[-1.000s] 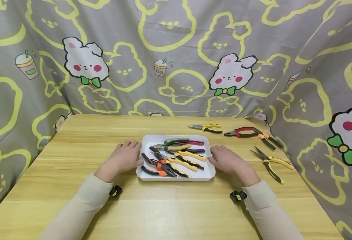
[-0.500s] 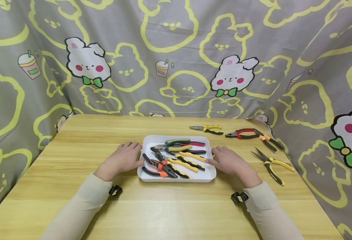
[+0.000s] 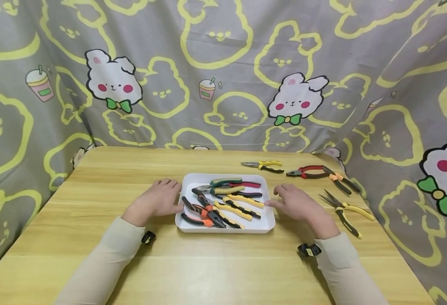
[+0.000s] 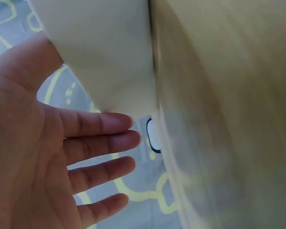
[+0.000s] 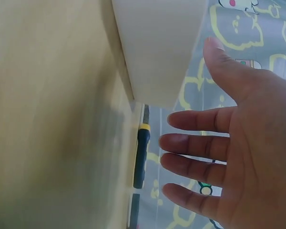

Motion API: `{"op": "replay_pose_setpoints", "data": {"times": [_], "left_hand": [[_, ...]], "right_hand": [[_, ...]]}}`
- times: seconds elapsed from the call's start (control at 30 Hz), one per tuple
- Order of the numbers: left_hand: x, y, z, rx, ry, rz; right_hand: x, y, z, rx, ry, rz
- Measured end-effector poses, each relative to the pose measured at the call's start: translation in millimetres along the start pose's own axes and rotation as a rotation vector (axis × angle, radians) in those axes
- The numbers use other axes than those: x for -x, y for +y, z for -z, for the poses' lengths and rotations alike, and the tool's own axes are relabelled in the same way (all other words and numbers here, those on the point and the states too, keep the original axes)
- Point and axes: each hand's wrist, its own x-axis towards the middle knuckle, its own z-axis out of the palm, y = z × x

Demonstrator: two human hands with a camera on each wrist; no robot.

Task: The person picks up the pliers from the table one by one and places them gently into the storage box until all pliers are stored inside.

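1 white tray (image 3: 263,220): on table (image 3: 223,271), pliers (image 3: 232,208) inside
Left hand (image 3: 156,199): fingers straight, clutching nothing, thumb at left rim
Right hand (image 3: 295,204): fingers spread, holding nothing, beside right rim
4 loose pliers (image 3: 337,206): right and far

White tray (image 3: 225,231) of pliers (image 3: 238,212), left hand (image 3: 156,198) and right hand (image 3: 299,204) at its ends, four loose pliers (image 3: 339,207), counter (image 3: 223,271), patterned curtain (image 3: 162,25)

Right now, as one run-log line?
white tray: on table, holds pliers | left hand: at its left edge | right hand: at its right edge, contact unclear | four more pliers: outside tray
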Motion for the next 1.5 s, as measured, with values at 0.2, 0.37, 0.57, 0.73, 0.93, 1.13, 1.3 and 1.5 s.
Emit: {"op": "replay_pose_setpoints", "data": {"times": [0.2, 0.37, 0.57, 0.73, 0.93, 1.13, 1.3, 1.5], "left_hand": [[0.1, 3.6, -0.4, -0.005, 0.016, -0.014], [1.4, 3.2, 0.2, -0.012, 0.027, -0.012], [5.1, 1.7, -1.4, -0.015, 0.035, 0.001], [6.4, 2.3, -3.1, -0.012, 0.038, 0.011], [5.5, 3.2, -3.8, -0.002, 0.040, 0.017], [5.5, 3.0, -3.9, -0.006, 0.051, 0.015], [5.3, 2.5, -4.5, 0.000, 0.045, 0.017], [5.3, 2.7, -4.0, 0.009, 0.040, 0.026]], "right_hand": [[10, 12, -0.6, 0.027, 0.068, 0.039], [19, 24, -1.8, 0.062, 0.110, 0.057], [25, 33, 3.3, 0.065, 0.131, 0.012], [30, 47, 10.4, 0.069, 0.145, -0.027], [42, 72, 20.5, 0.022, 0.110, -0.102], [61, 96, 24.9, 0.002, 0.090, -0.143], [77, 113, 25.4, -0.010, 0.080, -0.192], [96, 134, 22.8, -0.039, 0.081, -0.221]]}}
